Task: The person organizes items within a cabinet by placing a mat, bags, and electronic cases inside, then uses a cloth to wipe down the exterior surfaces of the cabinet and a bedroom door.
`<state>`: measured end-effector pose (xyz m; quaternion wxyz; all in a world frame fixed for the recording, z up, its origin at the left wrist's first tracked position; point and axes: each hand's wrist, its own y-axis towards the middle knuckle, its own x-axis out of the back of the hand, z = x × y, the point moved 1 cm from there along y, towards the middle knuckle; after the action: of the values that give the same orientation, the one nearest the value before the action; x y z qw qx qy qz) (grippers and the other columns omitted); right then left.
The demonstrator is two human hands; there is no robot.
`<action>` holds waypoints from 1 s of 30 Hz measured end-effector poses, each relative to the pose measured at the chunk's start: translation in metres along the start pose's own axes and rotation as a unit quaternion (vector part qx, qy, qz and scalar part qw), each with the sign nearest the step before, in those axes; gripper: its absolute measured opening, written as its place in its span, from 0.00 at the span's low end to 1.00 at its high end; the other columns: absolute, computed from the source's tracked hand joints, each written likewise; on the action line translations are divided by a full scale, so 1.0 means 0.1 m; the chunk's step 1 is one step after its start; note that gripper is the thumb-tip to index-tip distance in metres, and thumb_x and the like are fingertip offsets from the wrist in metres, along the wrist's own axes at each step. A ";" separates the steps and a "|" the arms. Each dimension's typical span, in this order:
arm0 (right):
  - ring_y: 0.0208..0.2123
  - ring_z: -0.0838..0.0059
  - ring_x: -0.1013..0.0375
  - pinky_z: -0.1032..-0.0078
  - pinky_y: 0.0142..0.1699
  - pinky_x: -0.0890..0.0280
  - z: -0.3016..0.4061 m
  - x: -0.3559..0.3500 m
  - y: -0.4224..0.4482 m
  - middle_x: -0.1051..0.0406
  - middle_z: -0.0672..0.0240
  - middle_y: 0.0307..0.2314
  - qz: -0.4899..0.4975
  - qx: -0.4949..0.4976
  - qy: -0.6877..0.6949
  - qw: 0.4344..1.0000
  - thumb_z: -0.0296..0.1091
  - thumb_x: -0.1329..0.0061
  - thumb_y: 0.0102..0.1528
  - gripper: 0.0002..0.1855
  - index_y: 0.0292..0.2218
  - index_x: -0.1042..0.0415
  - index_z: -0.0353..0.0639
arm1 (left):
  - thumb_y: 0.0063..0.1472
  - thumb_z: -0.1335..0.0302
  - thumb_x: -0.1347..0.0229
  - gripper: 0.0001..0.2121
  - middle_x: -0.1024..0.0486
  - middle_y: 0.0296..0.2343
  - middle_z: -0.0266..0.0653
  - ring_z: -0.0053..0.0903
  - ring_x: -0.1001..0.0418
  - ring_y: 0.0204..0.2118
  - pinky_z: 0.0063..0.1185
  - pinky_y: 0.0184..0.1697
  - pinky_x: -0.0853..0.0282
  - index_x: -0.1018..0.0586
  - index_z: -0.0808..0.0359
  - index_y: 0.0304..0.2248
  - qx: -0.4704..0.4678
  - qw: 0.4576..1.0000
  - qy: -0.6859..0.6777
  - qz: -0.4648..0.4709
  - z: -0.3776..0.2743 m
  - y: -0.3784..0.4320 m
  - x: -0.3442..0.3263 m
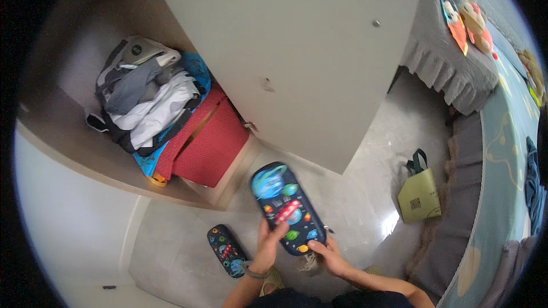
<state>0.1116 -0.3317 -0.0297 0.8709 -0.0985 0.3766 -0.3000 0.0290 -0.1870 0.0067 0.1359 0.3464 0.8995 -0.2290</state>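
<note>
Both my hands hold a dark blue zippered pencil case [295,216] with raised planets and a red rocket on its lid. My left hand [269,239] grips its left edge, the thumb lying on the lid. At the lower right corner, near the zipper pull, my right hand [327,253] pinches the case with its thumb on top. A second, similar space-themed case [227,250] lies on the grey floor [171,248] beside my left wrist. Most of my fingers are hidden under the held case.
An open cabinet door [291,60] stands ahead. Inside the cabinet, clothes [150,107] are piled beside and above a red box [209,141]. A green tote bag [419,196] stands on the floor at right, near a bed [501,171] with plush toys [477,28].
</note>
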 end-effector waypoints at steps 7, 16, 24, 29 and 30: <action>0.38 0.84 0.33 0.81 0.45 0.37 0.11 0.04 0.02 0.30 0.72 0.37 0.006 -0.002 -0.129 0.992 0.42 0.51 0.59 0.22 0.48 0.35 0.36 | 0.58 0.78 0.43 0.28 0.35 0.48 0.37 0.21 0.37 0.51 0.22 0.54 0.40 0.42 0.69 0.56 0.021 0.997 0.038 0.061 -0.08 -0.16 -0.07; 0.28 0.89 0.38 0.86 0.32 0.42 0.19 -0.04 0.01 0.33 0.77 0.26 0.050 0.014 -0.180 0.982 0.39 0.50 0.59 0.15 0.43 0.31 0.40 | 0.62 0.74 0.50 0.19 0.31 0.44 0.39 0.26 0.26 0.41 0.24 0.32 0.23 0.37 0.66 0.52 -0.348 0.934 -0.021 -0.082 -1.67 0.03 -0.13; 0.36 0.86 0.36 0.83 0.42 0.40 0.11 -0.02 -0.02 0.32 0.74 0.35 0.071 -0.020 -0.176 0.982 0.34 0.52 0.59 0.11 0.42 0.30 0.40 | 0.64 0.62 0.48 0.18 0.29 0.41 0.37 0.26 0.30 0.46 0.27 0.50 0.30 0.30 0.67 0.46 -0.375 0.925 0.050 -0.038 -3.05 0.75 0.04; 0.39 0.81 0.34 0.82 0.44 0.38 0.13 0.01 0.04 0.32 0.71 0.38 0.053 0.034 -0.140 0.988 0.28 0.54 0.58 0.16 0.48 0.34 0.42 | 0.61 0.70 0.46 0.15 0.27 0.42 0.38 0.28 0.29 0.46 0.25 0.49 0.34 0.27 0.67 0.46 -0.248 0.877 0.403 -0.081 -1.14 0.37 0.90; 0.39 0.80 0.33 0.81 0.45 0.37 0.13 0.03 0.05 0.32 0.70 0.39 0.047 0.038 -0.110 0.992 0.25 0.55 0.57 0.19 0.50 0.36 0.43 | 0.60 0.67 0.45 0.19 0.30 0.45 0.45 0.33 0.31 0.49 0.28 0.51 0.36 0.29 0.69 0.48 -0.253 0.807 0.516 -0.135 -0.81 0.25 1.17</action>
<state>0.1249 -0.3300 -0.0249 0.9234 -0.0804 0.2707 -0.2600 -0.0450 -0.0643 0.0207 -0.2978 0.2417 0.9008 0.2035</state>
